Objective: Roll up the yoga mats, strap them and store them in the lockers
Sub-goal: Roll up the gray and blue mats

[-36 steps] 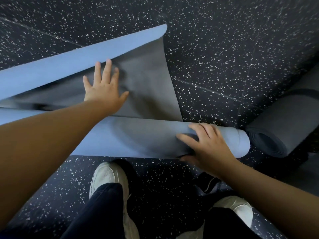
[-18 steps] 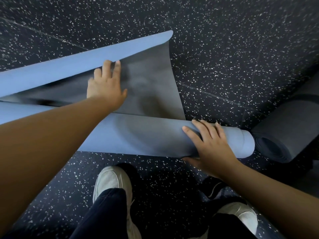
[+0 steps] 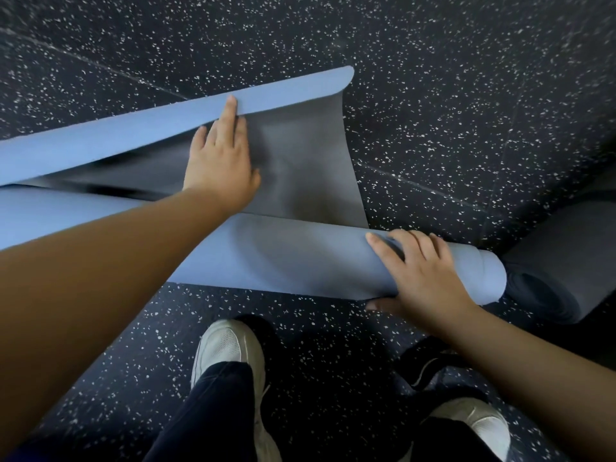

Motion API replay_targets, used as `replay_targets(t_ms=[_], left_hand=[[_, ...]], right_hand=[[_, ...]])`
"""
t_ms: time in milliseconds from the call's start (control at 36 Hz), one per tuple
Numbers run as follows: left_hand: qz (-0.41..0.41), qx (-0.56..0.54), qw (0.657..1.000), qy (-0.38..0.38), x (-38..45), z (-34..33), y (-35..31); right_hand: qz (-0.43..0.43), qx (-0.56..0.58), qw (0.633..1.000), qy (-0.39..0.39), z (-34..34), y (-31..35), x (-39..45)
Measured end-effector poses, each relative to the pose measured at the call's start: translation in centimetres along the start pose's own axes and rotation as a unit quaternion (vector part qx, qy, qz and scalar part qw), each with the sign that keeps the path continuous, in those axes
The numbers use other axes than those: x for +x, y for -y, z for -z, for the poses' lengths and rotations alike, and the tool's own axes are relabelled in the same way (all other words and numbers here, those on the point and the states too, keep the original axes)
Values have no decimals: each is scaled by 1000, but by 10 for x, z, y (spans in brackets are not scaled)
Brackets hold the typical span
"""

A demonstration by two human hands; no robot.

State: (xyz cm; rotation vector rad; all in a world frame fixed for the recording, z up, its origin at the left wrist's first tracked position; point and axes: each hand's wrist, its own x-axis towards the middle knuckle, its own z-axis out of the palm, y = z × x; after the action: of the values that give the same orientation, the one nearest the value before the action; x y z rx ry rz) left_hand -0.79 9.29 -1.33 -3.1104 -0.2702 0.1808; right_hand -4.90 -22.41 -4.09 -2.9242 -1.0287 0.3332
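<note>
Looking down through the head view, we see the blue yoga mat (image 3: 293,261) lying across the middle of the frame on the speckled dark floor (image 3: 466,95), its long axis running from the left edge toward the lower right, where the rolled end (image 3: 490,278) shows. Our right hand (image 3: 423,271) sits at the right of centre, fingers draped over the top of the roll and thumb tucked under its near side, so it grasps the roll close to that end. Our left hand (image 3: 223,161) reaches further up the frame, past the roll, and lies with straight fingers on the grey inner face of the loose tail (image 3: 300,161), the longest fingertip touching the curled-up blue far edge (image 3: 166,128); it presses and holds nothing. We judge the rolling nearly finished: only this short tail, lying away from us beyond the roll, is left to take in. The roll must travel up the frame, square to its long axis, and the left hand is the nearer to that edge. A second, dark rolled mat (image 3: 550,278) lies just beside the blue roll's end at the right edge. Our two white shoes (image 3: 230,345) stand in the lower frame, near the roll. No strap or locker is in view.
</note>
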Motion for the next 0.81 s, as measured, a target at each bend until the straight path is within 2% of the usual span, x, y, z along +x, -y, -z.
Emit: replay_targets(t_ms=[278, 444, 639, 806], left_hand=[[-49, -12, 998, -40, -27, 6, 5], [-93, -4, 995, -36, -55, 5, 1], [-120, -15, 992, -28, -90, 3, 9], [-142, 5, 990, -18, -130, -11, 19]], right_hand=[[-36, 36, 998, 22, 2, -3, 3], [-46, 7, 998, 40, 10, 0, 9], [-73, -4, 997, -6, 13, 2, 8], [-74, -10, 997, 34, 21, 7, 12]])
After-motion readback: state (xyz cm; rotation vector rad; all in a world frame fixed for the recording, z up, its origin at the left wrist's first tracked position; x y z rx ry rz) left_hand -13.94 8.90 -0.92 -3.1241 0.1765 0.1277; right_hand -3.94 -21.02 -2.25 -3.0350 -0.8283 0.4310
